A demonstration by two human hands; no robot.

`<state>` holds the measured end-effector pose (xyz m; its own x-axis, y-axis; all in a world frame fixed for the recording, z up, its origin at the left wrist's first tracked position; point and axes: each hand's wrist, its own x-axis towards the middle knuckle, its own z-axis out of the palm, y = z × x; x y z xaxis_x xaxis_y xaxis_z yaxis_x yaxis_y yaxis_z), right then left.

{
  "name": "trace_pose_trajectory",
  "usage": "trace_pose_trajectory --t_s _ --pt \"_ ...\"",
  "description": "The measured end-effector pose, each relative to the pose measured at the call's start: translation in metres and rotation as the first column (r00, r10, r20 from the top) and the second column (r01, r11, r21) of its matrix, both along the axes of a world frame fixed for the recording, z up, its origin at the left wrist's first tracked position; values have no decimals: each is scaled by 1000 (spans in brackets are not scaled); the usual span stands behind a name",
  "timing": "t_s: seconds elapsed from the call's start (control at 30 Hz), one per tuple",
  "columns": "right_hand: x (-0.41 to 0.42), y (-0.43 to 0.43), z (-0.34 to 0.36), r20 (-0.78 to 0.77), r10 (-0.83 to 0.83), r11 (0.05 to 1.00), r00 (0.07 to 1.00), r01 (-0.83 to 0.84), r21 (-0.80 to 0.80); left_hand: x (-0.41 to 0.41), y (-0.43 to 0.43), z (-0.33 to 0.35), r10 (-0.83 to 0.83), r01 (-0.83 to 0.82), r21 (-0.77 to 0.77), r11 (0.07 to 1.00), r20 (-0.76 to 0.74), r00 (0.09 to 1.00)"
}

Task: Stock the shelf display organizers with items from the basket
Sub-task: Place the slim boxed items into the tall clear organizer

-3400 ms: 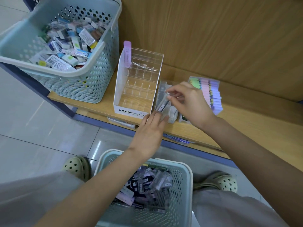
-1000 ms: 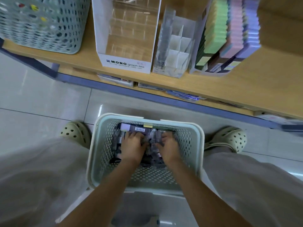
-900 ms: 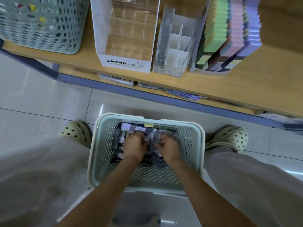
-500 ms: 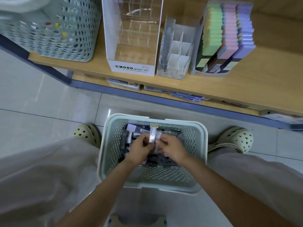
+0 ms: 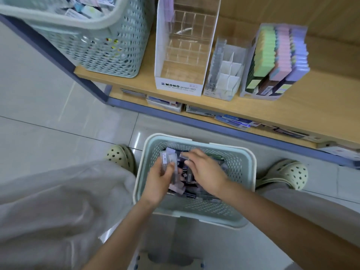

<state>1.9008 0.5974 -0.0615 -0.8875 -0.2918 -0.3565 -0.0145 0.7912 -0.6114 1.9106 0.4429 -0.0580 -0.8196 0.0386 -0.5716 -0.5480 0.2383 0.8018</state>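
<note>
A pale green basket (image 5: 244, 158) stands on the floor between my feet, holding several small clear and dark lead cases. My left hand (image 5: 158, 181) grips a few slim cases (image 5: 169, 162) upright over the basket. My right hand (image 5: 204, 172) reaches in beside it and pinches another small case (image 5: 184, 155) at the fingertips. On the wooden shelf (image 5: 292, 110) above stand a white MONO display organizer (image 5: 178, 87) with clear dividers, a small clear divided organizer (image 5: 224, 75) and a tray of pastel items (image 5: 278, 59).
A second pale green basket (image 5: 109, 55) full of mixed packets sits at the shelf's left end. Flat packets (image 5: 231, 119) lie on the lower shelf ledge under the organizers. My two clogs (image 5: 286, 172) flank the floor basket on grey tiles.
Earlier my hands were at the small clear organizer on the shelf, then dug into the floor basket. Now the left hand has lifted with a few cases and the right has picked another.
</note>
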Motion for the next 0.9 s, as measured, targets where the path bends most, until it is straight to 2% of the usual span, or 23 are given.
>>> trace_pose_trajectory --t_s 0.07,0.23,0.4,0.57,0.63,0.7,0.73,0.77,0.83,0.9 --pt "-3 -4 -14 3 16 999 1000 -17 28 -2 -12 8 83 -82 33 996 -7 997" --pt "-1 -20 -59 169 77 987 983 -99 123 -7 -30 23 128 -127 115 985 -4 992" --pt "4 -33 -89 55 55 938 997 -70 339 -12 -35 26 82 -79 95 992 -30 996" --pt "-3 -38 -85 93 212 888 973 -232 397 -14 -33 30 42 -41 111 993 -5 999" --pt "0 -40 -81 81 157 936 984 -174 305 -13 -30 31 69 -72 142 987 28 997" --pt "4 -39 -65 47 -44 992 998 38 119 -9 -29 29 104 -107 123 987 30 994" --pt "6 -38 -55 37 -155 988 987 154 13 -7 -29 27 132 -135 96 986 33 991" --pt "7 -37 -45 60 -244 963 968 249 -101 -5 -29 25 165 -167 65 984 41 985" --pt "9 -37 -22 210 -380 854 901 429 -293 -1 -28 23 205 -206 29 978 43 978" --pt "8 -39 -3 394 -405 722 825 553 -416 1 -24 24 195 -196 46 979 44 980"
